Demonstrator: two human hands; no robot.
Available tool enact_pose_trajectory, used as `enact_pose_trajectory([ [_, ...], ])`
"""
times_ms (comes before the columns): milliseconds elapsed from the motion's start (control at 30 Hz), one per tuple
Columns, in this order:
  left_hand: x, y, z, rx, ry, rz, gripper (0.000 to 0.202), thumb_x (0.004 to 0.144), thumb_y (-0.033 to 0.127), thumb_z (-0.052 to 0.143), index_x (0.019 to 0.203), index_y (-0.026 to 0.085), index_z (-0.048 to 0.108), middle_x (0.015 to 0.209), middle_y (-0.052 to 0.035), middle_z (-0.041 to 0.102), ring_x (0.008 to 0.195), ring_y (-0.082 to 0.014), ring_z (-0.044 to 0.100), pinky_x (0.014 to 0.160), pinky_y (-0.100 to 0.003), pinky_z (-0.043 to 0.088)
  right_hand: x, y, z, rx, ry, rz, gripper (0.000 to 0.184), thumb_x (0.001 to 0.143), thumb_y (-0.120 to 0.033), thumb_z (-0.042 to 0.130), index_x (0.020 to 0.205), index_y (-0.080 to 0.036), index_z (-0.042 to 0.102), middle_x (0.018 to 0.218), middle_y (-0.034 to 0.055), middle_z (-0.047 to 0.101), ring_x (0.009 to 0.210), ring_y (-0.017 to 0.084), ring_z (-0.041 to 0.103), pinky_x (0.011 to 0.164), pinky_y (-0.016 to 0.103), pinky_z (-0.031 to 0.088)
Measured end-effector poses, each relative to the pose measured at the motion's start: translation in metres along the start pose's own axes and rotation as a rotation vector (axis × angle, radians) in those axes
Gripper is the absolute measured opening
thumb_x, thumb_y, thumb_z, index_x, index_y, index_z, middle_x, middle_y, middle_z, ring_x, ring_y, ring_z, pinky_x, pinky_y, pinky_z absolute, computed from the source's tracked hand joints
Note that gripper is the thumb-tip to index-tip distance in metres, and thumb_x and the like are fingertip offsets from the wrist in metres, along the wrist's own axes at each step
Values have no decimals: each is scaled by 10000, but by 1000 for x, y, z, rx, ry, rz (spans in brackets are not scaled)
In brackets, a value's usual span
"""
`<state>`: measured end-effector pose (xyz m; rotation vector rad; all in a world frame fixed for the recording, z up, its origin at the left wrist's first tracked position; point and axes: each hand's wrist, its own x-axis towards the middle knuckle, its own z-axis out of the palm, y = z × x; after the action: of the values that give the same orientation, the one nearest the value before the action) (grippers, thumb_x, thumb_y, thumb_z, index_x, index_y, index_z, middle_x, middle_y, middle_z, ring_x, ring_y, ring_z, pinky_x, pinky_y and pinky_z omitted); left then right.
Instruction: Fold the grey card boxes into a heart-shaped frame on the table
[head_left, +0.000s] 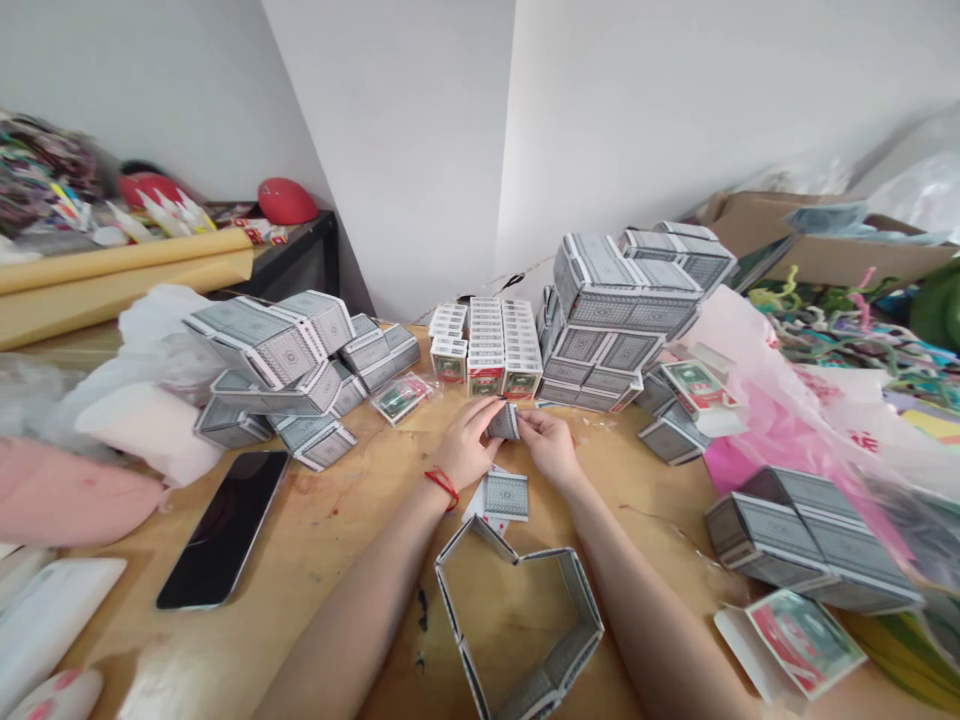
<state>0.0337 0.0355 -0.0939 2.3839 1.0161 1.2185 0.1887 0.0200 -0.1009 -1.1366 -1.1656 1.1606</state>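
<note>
My left hand (469, 443) and my right hand (549, 442) meet over the wooden table (330, 540), both pinched on a small stack of grey-backed playing cards (505, 422). A red string circles my left wrist. Just below the hands lie a few loose cards (504, 497). Nearer to me stands a heart-shaped outline made of cards on edge (517, 615). Rows of small card packs (486, 348) stand right behind the hands.
Piles of grey card boxes lie at the left (289, 365), behind at the right (622, 310) and at the near right (802, 535). A black phone (225, 527) lies at the left. Pink plastic wrap (757, 420), a cardboard box (810, 240) and yellow paper rolls (112, 270) border the table.
</note>
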Motion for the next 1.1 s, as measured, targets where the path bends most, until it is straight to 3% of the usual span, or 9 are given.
enact_pose_trajectory([
  [200,1,0,1,-9,14,-55,545,700,88,575,1218,212,458,1214,-81,533,1149,-210,491,984,-409,436,-2,1,1,4,51,-27,284,741,-374,564,920,-189,683,970,55,690,905,244,629,794,377,501],
  [433,1,-1,2,-4,40,-132,553,699,89,580,1225,212,460,1222,-79,529,1148,-210,494,999,-402,420,-8,1,10,25,-38,-136,404,721,-242,600,1120,-183,583,1135,74,628,1054,232,584,952,389,426],
  [667,-1,-3,2,11,38,-116,549,700,94,587,1223,209,464,1228,-75,526,1152,-202,490,998,-385,425,-7,7,8,-79,-40,-147,378,747,-212,547,1122,-184,583,1123,74,636,1050,234,588,939,394,441],
  [1100,0,-4,4,82,-86,-5,558,714,64,535,1252,183,453,1206,-110,480,1140,-232,460,953,-402,446,-8,8,2,-280,-39,-182,298,726,-163,513,983,-198,659,995,52,689,1006,257,600,903,415,452],
])
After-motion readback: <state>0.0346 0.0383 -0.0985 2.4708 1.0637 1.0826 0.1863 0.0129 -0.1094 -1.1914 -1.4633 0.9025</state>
